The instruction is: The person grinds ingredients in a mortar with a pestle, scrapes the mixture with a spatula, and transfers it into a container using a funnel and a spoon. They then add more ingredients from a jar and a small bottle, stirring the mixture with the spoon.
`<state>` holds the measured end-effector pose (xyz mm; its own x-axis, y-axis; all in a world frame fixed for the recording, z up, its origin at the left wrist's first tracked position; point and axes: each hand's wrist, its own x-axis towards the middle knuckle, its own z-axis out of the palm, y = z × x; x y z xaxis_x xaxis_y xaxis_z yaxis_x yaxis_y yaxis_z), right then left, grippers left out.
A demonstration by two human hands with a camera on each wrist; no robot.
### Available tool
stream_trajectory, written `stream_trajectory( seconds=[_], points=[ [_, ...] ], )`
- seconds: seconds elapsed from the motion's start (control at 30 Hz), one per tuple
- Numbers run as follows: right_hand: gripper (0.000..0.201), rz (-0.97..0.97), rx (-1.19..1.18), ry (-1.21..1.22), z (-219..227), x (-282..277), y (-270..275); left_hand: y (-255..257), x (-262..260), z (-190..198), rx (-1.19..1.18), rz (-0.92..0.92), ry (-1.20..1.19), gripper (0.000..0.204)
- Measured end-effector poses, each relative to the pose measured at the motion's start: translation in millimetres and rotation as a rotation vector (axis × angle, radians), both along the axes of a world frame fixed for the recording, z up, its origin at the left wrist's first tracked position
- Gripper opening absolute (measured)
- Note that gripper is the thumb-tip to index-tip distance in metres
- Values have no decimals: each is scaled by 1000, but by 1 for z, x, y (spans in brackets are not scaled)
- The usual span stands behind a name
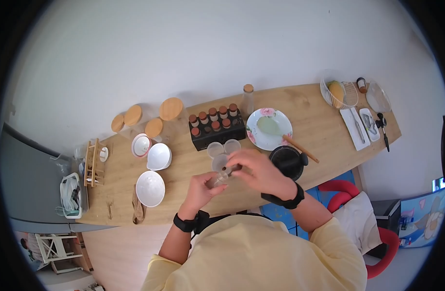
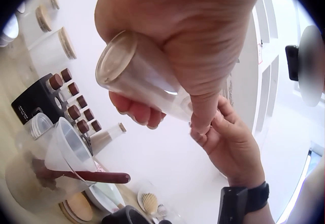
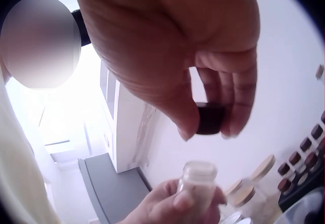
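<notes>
My left hand point(image 1: 201, 192) grips a small clear glass jar point(image 2: 147, 71), its fingers and thumb wrapped round the sides. In the right wrist view the open mouth of the jar point(image 3: 199, 171) faces up. Above it, my right hand point(image 3: 172, 46) pinches a dark cap point(image 3: 210, 118) between thumb and fingers, apart from the jar in that view. Clear plastic cups point(image 1: 215, 150) stand just beyond the hands. A black rack point(image 1: 217, 137) behind them holds several small jars with reddish-brown caps.
Left of the hands are white bowls point(image 1: 150, 188) and wooden-lidded jars point(image 1: 171, 109). Rightward stand a floral plate point(image 1: 280, 121), a black pot point(image 1: 286, 163) with a wooden-handled utensil point(image 1: 302, 149) beside it, a wire basket point(image 1: 346, 97) and white trays point(image 1: 355, 129). A corked bottle point(image 1: 247, 102) stands behind.
</notes>
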<state>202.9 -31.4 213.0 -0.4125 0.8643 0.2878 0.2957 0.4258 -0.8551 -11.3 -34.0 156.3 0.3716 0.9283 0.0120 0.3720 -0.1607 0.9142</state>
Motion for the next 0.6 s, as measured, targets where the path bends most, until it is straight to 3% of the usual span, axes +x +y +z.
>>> stream_trajectory(
  seconds=[0.07, 0.13, 0.17, 0.2, 0.23, 0.33, 0.37, 0.43, 0.6],
  points=[
    [26, -81, 99, 82, 1, 14, -3, 3, -13, -16, -21, 31, -44, 27],
    [28, -342, -23, 258, -3, 34, -9, 3, -22, -26, -42, 61, -91, 26],
    [28, -342, -24, 253, -9, 46, -14, 3, -24, -28, -76, 106, -290, 28],
    [30, -349, -173, 96, -20, 57, -22, 3, -26, -29, -109, 154, -490, 29],
    [32, -351, -324, -63, -34, 61, -29, 3, -28, -30, -112, 160, -494, 29],
    [29, -278, -452, -98, -95, 45, -49, 1, -36, -36, -40, 167, -498, 29],
    [29, -281, -462, -99, -116, 37, -54, 0, -38, -39, -70, 164, -519, 30],
    [27, -323, -155, -276, -152, 21, -55, 0, -36, -44, -99, 151, -541, 31],
    [21, -385, -229, -155, -202, 8, -33, -4, -39, -44, -139, 177, -550, 29]
  ],
)
